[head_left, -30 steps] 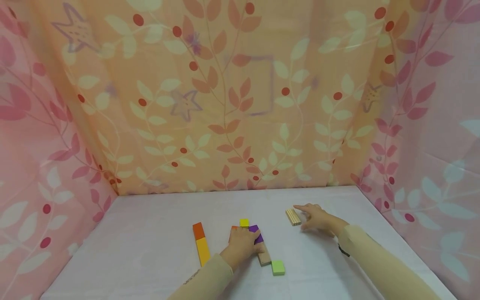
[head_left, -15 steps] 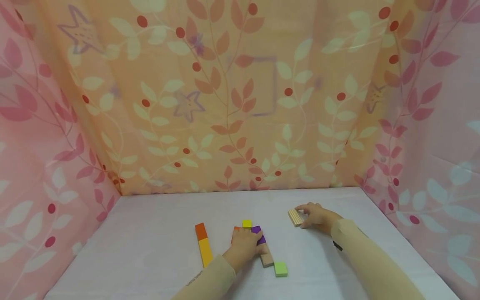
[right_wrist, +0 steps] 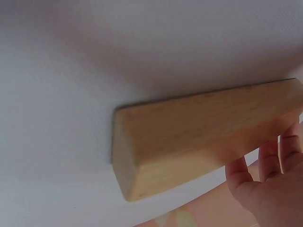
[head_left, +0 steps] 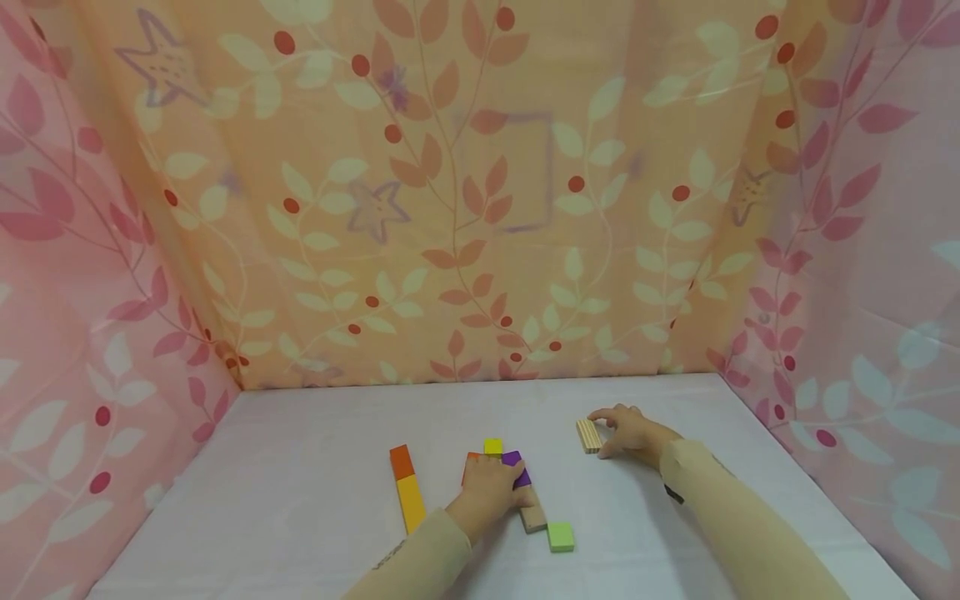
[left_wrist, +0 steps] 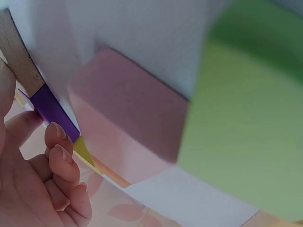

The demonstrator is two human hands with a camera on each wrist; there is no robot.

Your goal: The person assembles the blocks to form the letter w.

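Left hand [head_left: 489, 489] pressing flat on purple-ended wooden block [head_left: 522, 486], steadying cluster at centre. Right hand [head_left: 632, 432] pinching plain pale wooden block [head_left: 588, 435] at 2 o'clock, lying on white tabletop [head_left: 300, 500].

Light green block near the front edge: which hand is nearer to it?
Left. The left hand rests just behind-left of the light green block; the right hand is farther back, at the plain wooden block.
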